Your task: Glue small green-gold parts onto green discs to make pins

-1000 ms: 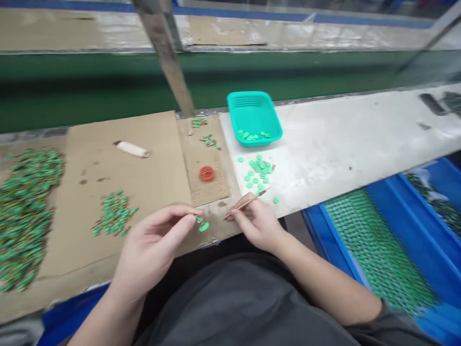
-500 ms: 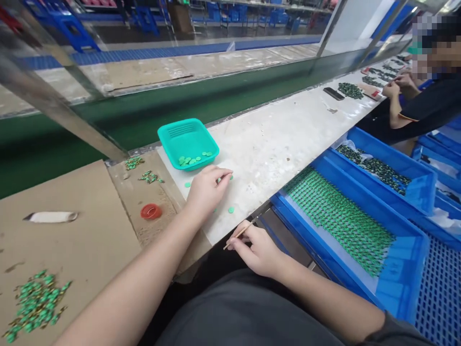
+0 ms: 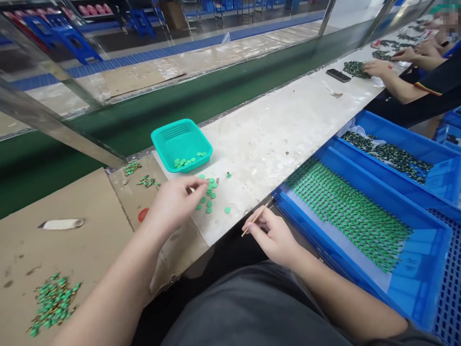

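My left hand (image 3: 178, 199) is over the near side of the white work surface (image 3: 266, 139), thumb and forefinger drawn together; whatever is between them is hidden. Just beyond its fingertips lie several flat green discs (image 3: 209, 210). A disc with a small dark part upright on it (image 3: 228, 175) stands apart from these, to the right. My right hand (image 3: 272, 235) is closed on a thin wooden stick (image 3: 255, 220), at the table's front edge. Behind my left hand sits a turquoise basket (image 3: 162, 144) with more green discs at its bottom.
Green-and-gold pieces (image 3: 54, 300) are heaped on cardboard (image 3: 97, 240) at left, near a white tube (image 3: 61, 224). A red cap (image 3: 143, 214) is partly behind my left wrist. Blue crates (image 3: 414, 283) with green and dark pieces stand at right. A co-worker's hand (image 3: 378, 68) touches dark pieces.
My left hand has drawn back to the left, uncovering the discs and the one with the dark part. My right hand, still with the stick, appears shifted slightly right and up. The view has turned a little.
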`<state>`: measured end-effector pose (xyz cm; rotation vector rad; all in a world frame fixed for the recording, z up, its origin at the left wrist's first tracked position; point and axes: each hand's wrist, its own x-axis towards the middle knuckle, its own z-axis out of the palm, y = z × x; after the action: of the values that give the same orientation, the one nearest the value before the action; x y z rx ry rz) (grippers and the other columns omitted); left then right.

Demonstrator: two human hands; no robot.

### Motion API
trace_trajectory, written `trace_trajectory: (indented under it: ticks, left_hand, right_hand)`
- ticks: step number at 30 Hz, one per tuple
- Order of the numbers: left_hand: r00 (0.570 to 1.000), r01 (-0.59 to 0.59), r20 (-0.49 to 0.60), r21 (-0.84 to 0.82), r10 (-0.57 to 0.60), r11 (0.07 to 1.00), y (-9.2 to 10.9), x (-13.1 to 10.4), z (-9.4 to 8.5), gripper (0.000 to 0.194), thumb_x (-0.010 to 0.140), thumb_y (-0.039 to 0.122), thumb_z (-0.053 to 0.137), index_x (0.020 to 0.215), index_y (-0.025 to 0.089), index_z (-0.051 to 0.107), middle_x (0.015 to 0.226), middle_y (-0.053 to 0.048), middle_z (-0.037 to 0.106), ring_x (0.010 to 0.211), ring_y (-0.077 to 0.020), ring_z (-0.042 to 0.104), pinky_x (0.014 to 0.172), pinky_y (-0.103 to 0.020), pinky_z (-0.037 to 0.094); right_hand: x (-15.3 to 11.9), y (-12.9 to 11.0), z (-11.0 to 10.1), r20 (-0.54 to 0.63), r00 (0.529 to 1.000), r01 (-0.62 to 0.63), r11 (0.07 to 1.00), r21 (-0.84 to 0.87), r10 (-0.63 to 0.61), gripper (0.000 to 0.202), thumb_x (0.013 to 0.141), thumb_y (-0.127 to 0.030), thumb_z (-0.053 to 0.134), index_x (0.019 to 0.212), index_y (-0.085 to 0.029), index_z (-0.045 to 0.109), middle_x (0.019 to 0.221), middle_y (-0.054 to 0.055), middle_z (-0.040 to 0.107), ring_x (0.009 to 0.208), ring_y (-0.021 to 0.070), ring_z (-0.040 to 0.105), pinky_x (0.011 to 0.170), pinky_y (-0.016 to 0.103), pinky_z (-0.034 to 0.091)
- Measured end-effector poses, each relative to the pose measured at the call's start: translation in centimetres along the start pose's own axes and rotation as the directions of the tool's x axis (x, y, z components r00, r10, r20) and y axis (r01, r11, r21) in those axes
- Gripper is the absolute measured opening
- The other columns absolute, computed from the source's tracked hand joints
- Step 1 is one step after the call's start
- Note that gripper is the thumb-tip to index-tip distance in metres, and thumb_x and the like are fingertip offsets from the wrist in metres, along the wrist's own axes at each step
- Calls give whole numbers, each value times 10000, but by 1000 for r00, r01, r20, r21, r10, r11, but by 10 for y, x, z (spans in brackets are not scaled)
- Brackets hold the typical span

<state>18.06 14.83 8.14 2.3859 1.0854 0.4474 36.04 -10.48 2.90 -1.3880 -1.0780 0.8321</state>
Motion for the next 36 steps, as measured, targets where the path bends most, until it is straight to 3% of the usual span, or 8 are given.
trace_trajectory:
  ticks: [6,14,21,23,28,32,34,36]
  left_hand:
    - [995,81,38,169,-89,982,4,-60,8,363,1040,566,647,934,292,859,1070,-101,893,911,-311,809,748,-400,577]
    - [987,125,70,205,-142,971,7,-79,28,244,1057,426,682,895,280,791,954,-54,848,845,-270,788,724,-381,522]
    - [998,59,-25,170,-55,984,-17,-128,18,282,1142,432,612,1119,299,859,1119,-80,871,1032,-297,829,802,-397,600]
    - [997,29,-77,163,-17,986,-31,-147,12,331,1168,457,590,1083,293,864,1081,-97,868,1047,-310,832,876,-418,642]
    - [971,-72,-220,113,96,991,-62,-190,-8,287,1223,428,609,1153,285,848,1094,-45,902,994,-227,856,945,-366,677]
    - [932,-113,-328,139,153,984,-70,-208,-14,121,1197,323,723,1201,275,834,1093,-18,906,980,-197,841,994,-347,653]
    - [919,-111,-357,164,164,980,-70,-209,-12,111,1177,342,780,1233,268,840,1082,-31,892,978,-216,821,975,-368,638]
    - [915,-102,-369,183,164,978,-70,-207,-6,147,1173,376,806,1259,263,843,1081,-42,871,986,-234,800,934,-382,616]
  right_hand:
    - [9,-4,-5,3,1000,-10,1000,-19,10,62,1153,-293,743,1097,-272,726,1017,56,914,931,233,917,890,375,746]
    - [13,-15,5,35,999,5,999,-54,-3,103,1153,-347,749,1081,-279,722,962,41,898,863,224,894,846,366,741]
    - [23,-24,25,86,996,27,997,-73,-21,99,1144,-344,756,1084,-277,713,926,30,879,820,216,873,816,355,734]
    - [25,-26,31,102,994,32,998,-63,-25,87,1143,-324,754,1211,-274,732,894,9,863,807,214,869,816,361,733]
    - [26,-40,43,199,980,-14,999,37,6,771,1121,-228,766,1829,-348,488,769,-90,783,740,222,869,797,393,765]
    - [36,-59,48,350,936,-82,980,181,14,252,1211,-383,726,1397,-309,879,1073,58,964,1025,275,972,989,475,820]
    - [45,-67,54,374,927,-129,955,268,20,245,1193,-489,800,1298,-295,906,1230,94,980,1160,309,974,1044,502,818]
    - [56,-70,65,330,944,-84,964,254,-4,258,1110,-536,933,1169,-289,887,1100,70,971,1009,278,963,905,434,809]
